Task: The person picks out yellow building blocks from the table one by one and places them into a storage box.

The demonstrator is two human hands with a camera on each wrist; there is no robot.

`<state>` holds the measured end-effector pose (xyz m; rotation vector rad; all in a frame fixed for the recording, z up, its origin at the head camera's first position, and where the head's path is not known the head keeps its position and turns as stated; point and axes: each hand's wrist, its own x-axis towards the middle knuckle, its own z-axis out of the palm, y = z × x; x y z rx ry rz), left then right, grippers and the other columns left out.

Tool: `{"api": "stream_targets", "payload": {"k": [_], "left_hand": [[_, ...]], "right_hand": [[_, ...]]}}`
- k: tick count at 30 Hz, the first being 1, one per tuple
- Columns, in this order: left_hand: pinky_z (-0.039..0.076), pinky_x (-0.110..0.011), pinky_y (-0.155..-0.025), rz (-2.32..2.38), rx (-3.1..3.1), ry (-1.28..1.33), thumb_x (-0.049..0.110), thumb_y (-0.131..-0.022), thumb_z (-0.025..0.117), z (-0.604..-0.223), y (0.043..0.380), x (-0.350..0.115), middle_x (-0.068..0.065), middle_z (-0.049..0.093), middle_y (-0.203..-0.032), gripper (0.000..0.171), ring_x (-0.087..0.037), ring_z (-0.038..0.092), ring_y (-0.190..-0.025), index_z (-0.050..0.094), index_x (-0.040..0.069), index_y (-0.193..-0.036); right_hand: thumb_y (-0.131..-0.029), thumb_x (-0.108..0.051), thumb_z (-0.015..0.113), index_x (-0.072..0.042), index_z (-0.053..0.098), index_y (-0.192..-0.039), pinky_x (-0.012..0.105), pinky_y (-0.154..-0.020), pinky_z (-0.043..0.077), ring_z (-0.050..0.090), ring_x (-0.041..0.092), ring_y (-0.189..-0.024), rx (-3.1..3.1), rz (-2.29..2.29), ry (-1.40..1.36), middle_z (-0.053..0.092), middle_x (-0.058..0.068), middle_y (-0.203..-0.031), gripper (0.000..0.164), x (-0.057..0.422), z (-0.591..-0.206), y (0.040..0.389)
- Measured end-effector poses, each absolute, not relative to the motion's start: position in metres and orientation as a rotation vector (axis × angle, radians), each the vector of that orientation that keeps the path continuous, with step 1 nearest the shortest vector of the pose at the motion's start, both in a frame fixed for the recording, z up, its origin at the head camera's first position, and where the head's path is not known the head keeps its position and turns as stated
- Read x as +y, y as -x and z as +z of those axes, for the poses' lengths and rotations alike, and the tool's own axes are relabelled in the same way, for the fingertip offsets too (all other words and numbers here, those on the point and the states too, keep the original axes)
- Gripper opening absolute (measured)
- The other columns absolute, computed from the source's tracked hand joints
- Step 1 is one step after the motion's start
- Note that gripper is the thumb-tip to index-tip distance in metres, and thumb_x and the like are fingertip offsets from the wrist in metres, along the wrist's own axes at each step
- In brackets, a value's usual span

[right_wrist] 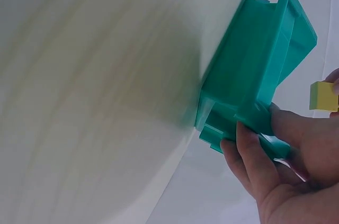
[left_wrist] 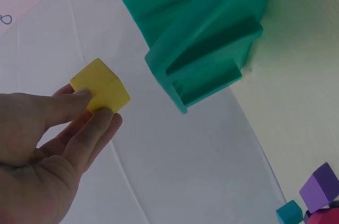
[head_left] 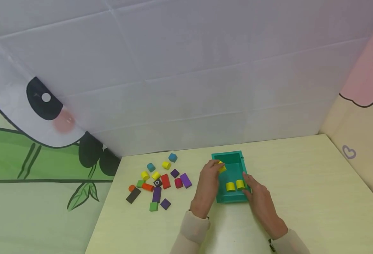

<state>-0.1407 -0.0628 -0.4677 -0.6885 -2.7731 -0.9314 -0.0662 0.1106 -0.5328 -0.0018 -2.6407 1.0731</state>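
1. Yellow block point(head_left: 222, 167) is hanging right of lower centre, pinched by the left hand point(head_left: 207, 183), overlapping the teal tray's point(head_left: 234, 173) upper left without touching.
2. Right hand point(head_left: 264, 203) is gripping the tray's right side, the tray's long axis running up-frame.
3. Pale table point(head_left: 304, 176) is lying beneath, white backdrop point(head_left: 205, 88) behind.

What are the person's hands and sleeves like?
The left hand and right hand are bare, without gloves. The sleeves are pale cream and look puffy; a small dark thing peeks out by the right one's edge.
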Motion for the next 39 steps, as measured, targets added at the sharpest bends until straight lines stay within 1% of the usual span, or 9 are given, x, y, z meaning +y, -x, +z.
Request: {"api": "stream_targets", "payload": {"k": [9, 16, 22, 29, 39], "left_hand": [[0.056, -0.035, -0.107, -0.867, -2.830, 0.710, -0.010, -0.099, 0.065, -0.472, 0.141, -0.054, -0.011, 0.068, -0.135, 0.034, -0.029, 0.066, -0.125, 0.076, 0.005, -0.127], [0.056, -0.034, -0.107, -0.775, -2.796, 0.767, -0.014, -0.096, 0.067, -0.479, 0.142, -0.046, -0.011, 0.069, -0.129, 0.034, -0.028, 0.068, -0.120, 0.077, 0.004, -0.123], [0.057, -0.034, -0.106, -0.761, -2.831, 0.762, -0.011, -0.098, 0.065, -0.483, 0.144, -0.040, -0.011, 0.069, -0.130, 0.032, -0.027, 0.069, -0.118, 0.077, 0.004, -0.123], [0.056, -0.033, -0.107, -0.739, -2.888, 0.741, -0.010, -0.100, 0.063, -0.486, 0.143, -0.036, -0.010, 0.068, -0.132, 0.034, -0.026, 0.068, -0.121, 0.076, 0.005, -0.127], [0.056, -0.031, -0.106, -0.686, -2.909, 0.743, -0.014, -0.095, 0.067, -0.489, 0.143, -0.030, -0.009, 0.069, -0.130, 0.038, -0.025, 0.068, -0.121, 0.077, 0.006, -0.126]], "right_hand": [[-0.087, 0.008, 0.080, 0.007, 0.052, -0.150, 0.060, -0.101, 0.055, 0.061, 0.049, -0.128, -2.649, 1.074, 0.006, 0.060, 0.029, -0.144, 0.069, 0.111, -0.533, 0.067], [-0.086, 0.008, 0.081, 0.007, 0.052, -0.150, 0.060, -0.101, 0.056, 0.061, 0.048, -0.128, -2.639, 1.071, -0.001, 0.060, 0.028, -0.144, 0.070, 0.112, -0.534, 0.067], [-0.086, 0.008, 0.081, 0.007, 0.052, -0.150, 0.059, -0.100, 0.056, 0.062, 0.047, -0.127, -2.636, 1.070, -0.002, 0.061, 0.028, -0.144, 0.070, 0.113, -0.535, 0.068], [-0.086, 0.008, 0.081, 0.006, 0.052, -0.150, 0.060, -0.100, 0.056, 0.062, 0.048, -0.127, -2.637, 1.069, 0.003, 0.061, 0.029, -0.143, 0.070, 0.113, -0.536, 0.068], [-0.086, 0.008, 0.081, 0.006, 0.053, -0.149, 0.060, -0.098, 0.057, 0.063, 0.048, -0.126, -2.631, 1.070, 0.001, 0.062, 0.027, -0.143, 0.070, 0.113, -0.536, 0.068]]}}
